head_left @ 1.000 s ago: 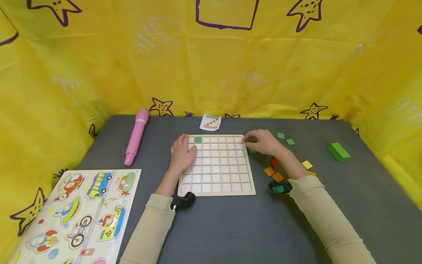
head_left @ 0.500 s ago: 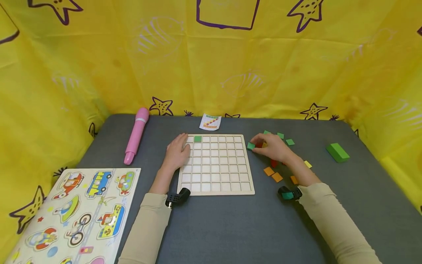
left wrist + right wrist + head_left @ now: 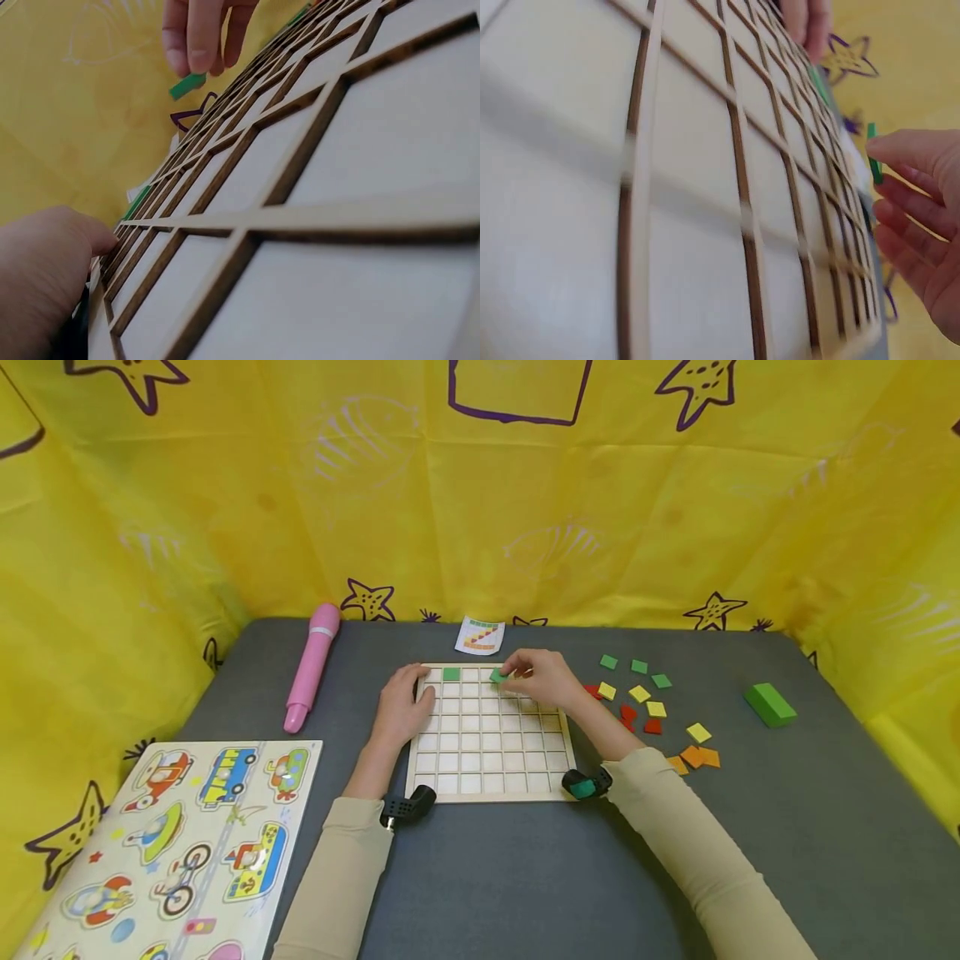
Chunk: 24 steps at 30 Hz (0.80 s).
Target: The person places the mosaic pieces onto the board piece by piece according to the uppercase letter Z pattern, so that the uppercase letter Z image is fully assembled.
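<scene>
A wooden grid board [image 3: 468, 797] with white square cells lies in the middle of the table. My left hand [image 3: 402, 706] rests on its left edge, fingers along the rim and thumb over the cells. One green tile [image 3: 451, 674] sits in the top row near the left corner. Between thumb and fingertips my right hand [image 3: 543, 677] pinches another green tile [image 3: 498, 676], held above the top row. In the right wrist view this pinched tile [image 3: 874, 154] stands on edge, clear of the grid.
Right of the board lie loose green tiles [image 3: 639, 667], yellow tiles [image 3: 656, 709], red tiles [image 3: 653, 727] and orange tiles [image 3: 692, 756]. A green block [image 3: 770, 705] is farther right. A pattern card [image 3: 480, 636] lies behind the board, a pink microphone-like toy [image 3: 311, 668] and a picture puzzle [image 3: 202, 843] to the left.
My right hand has picked up a green tile right of the board and carried it left over the top row. My left hand has shifted slightly outward on the board's left edge.
</scene>
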Each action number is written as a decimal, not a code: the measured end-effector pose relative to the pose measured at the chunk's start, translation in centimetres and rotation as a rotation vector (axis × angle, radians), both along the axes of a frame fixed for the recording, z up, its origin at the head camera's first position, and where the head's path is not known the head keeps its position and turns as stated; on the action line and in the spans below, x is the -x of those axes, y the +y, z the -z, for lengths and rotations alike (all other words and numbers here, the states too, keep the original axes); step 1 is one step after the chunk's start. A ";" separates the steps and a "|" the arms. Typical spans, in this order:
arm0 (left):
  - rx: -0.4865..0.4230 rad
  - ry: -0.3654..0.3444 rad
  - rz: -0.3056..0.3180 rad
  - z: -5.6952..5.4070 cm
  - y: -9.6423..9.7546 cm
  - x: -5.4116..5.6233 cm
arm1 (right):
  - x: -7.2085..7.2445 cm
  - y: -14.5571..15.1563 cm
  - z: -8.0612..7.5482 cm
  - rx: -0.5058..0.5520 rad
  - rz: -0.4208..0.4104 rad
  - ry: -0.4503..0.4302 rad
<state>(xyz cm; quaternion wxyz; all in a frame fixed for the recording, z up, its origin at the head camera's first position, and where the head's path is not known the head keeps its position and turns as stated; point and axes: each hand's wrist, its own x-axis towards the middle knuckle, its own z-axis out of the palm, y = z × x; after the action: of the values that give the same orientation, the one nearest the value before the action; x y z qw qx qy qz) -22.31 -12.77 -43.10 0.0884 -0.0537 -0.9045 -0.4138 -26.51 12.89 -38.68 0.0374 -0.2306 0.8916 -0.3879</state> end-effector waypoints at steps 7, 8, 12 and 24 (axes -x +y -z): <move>0.023 0.018 -0.030 0.0 0.2 -0.1 | 1.1 -4.1 0.5 -0.069 -0.052 0.058; 0.026 0.018 -0.034 -0.1 0.2 0.0 | 1.2 -4.4 0.5 -0.076 -0.055 0.066; 0.028 0.007 -0.050 0.0 0.2 0.1 | 1.4 -5.1 0.6 -0.098 -0.048 0.070; 0.010 0.001 -0.062 0.1 0.3 0.1 | 1.4 -4.9 0.8 -0.100 -0.058 0.064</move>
<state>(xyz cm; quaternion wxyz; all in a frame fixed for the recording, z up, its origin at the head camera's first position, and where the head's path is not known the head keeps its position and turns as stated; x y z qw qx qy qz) -22.38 -12.49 -43.20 0.1015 -0.0262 -0.9076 -0.4065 -27.88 8.02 -39.47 0.0315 -0.2663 0.9036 -0.3340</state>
